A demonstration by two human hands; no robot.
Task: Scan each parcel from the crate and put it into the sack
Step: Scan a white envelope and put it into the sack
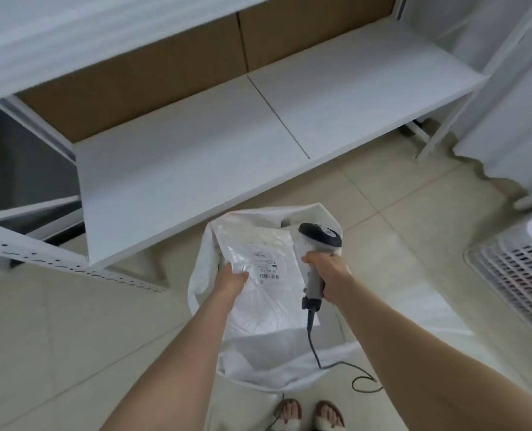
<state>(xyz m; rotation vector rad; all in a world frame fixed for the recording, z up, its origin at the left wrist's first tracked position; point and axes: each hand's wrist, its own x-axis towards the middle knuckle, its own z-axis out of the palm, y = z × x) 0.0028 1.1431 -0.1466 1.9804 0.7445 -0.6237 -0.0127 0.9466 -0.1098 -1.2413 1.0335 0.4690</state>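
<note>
A flat white plastic parcel (267, 293) with a barcode label (269, 269) hangs over the open mouth of the white sack (292, 368), which stands on the floor in front of me. My left hand (231, 279) pinches the parcel by its left edge. My right hand (328, 275) grips the grey handle of a black-headed barcode scanner (320, 236), held just right of the parcel above the sack's rim. The scanner's cable (320, 359) trails down to the floor. The white slatted crate (519, 275) sits at the right edge of the view.
A low white shelf board (242, 144) with a cardboard back runs across the middle. A white perforated rack rail (56, 259) juts in at the left. White sheeting (507, 135) hangs at the right. My sandalled feet (308, 413) stand on beige tiles behind the sack.
</note>
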